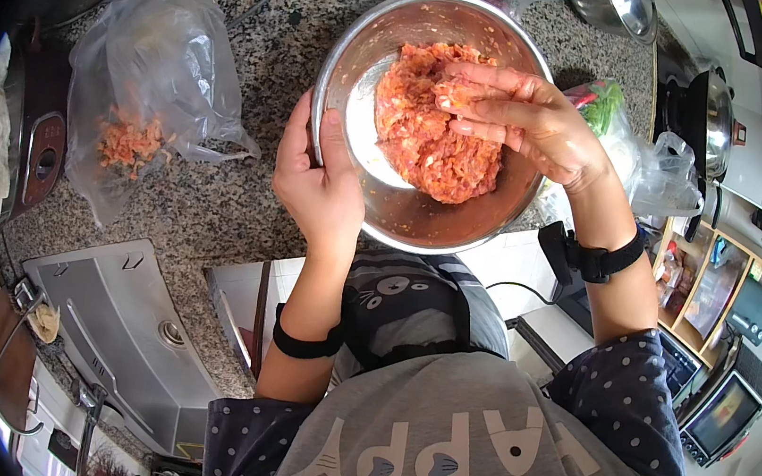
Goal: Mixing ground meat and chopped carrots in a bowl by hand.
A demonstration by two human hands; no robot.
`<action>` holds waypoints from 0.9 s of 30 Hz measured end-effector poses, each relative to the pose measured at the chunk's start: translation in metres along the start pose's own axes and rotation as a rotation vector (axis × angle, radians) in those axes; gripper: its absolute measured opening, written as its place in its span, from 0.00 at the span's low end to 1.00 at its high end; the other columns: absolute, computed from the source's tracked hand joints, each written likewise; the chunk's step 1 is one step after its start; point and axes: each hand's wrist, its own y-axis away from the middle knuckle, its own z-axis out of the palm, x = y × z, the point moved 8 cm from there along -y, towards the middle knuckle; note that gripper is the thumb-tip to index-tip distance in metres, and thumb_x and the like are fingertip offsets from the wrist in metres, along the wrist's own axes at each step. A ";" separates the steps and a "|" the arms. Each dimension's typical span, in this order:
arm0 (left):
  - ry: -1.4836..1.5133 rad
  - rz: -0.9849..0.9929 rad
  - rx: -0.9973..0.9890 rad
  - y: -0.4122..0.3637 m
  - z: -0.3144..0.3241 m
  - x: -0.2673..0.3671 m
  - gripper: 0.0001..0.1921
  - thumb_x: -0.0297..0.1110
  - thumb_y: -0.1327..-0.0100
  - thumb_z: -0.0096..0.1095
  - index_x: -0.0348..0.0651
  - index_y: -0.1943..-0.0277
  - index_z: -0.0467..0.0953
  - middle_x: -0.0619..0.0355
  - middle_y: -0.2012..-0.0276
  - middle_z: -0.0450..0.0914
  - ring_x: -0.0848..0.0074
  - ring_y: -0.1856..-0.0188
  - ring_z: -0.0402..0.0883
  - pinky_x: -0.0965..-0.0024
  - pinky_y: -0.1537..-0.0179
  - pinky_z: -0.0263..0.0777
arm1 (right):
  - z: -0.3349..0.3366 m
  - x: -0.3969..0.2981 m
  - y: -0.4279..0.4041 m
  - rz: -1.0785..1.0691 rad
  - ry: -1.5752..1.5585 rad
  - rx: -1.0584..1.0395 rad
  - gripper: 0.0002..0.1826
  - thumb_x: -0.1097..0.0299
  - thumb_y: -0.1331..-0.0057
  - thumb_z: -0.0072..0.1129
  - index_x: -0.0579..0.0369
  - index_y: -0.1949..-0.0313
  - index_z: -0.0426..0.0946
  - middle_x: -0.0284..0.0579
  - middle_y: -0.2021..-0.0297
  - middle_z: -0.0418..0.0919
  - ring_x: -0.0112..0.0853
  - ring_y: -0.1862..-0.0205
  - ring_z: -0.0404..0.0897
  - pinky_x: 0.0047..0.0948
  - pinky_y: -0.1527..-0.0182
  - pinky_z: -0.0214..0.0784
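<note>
A steel mixing bowl (pixel 416 239) is tilted at the counter's edge, close to my body. Inside lies a lump of orange-pink minced meat mixture (pixel 434 152). My left hand (pixel 324 177) grips the bowl's rim, thumb inside and fingers around the outside. Over the mince is my right hand (pixel 531 117), its fingers wet and smeared, with a small clump of the mixture at the fingertips. Whether the clump is free of the mass below is hard to tell.
On the granite counter (pixel 292 34) lies a clear plastic bag (pixel 166 69) with orange scraps. A steel sink (pixel 125 342) is lower left, an appliance (pixel 42 146) far left. Bagged vegetables (pixel 604 108) are beside the bowl; a lidded pan (pixel 716 126) stands on the right.
</note>
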 end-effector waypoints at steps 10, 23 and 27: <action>0.024 0.021 -0.010 -0.001 0.001 0.001 0.16 0.29 0.28 0.58 0.30 0.42 0.76 0.52 0.56 0.86 0.80 0.58 0.82 0.74 0.56 0.76 | -0.002 0.006 -0.003 0.027 0.209 0.033 0.25 0.78 0.31 0.56 0.62 0.34 0.69 0.44 0.40 0.77 0.27 0.43 0.80 0.29 0.41 0.75; 0.000 0.005 0.006 -0.001 -0.003 0.000 0.15 0.30 0.28 0.59 0.30 0.43 0.77 0.51 0.55 0.86 0.77 0.57 0.83 0.72 0.54 0.76 | 0.011 0.000 -0.008 -0.346 1.589 0.112 0.15 0.78 0.41 0.59 0.54 0.54 0.83 0.58 0.61 0.83 0.51 0.59 0.83 0.43 0.53 0.76; 0.015 0.015 0.006 -0.002 -0.002 -0.003 0.15 0.29 0.28 0.59 0.30 0.43 0.77 0.51 0.55 0.86 0.77 0.57 0.83 0.72 0.54 0.76 | 0.041 0.009 -0.009 -0.502 1.464 -0.123 0.10 0.75 0.42 0.63 0.58 0.59 0.82 0.54 0.59 0.84 0.48 0.54 0.82 0.43 0.49 0.74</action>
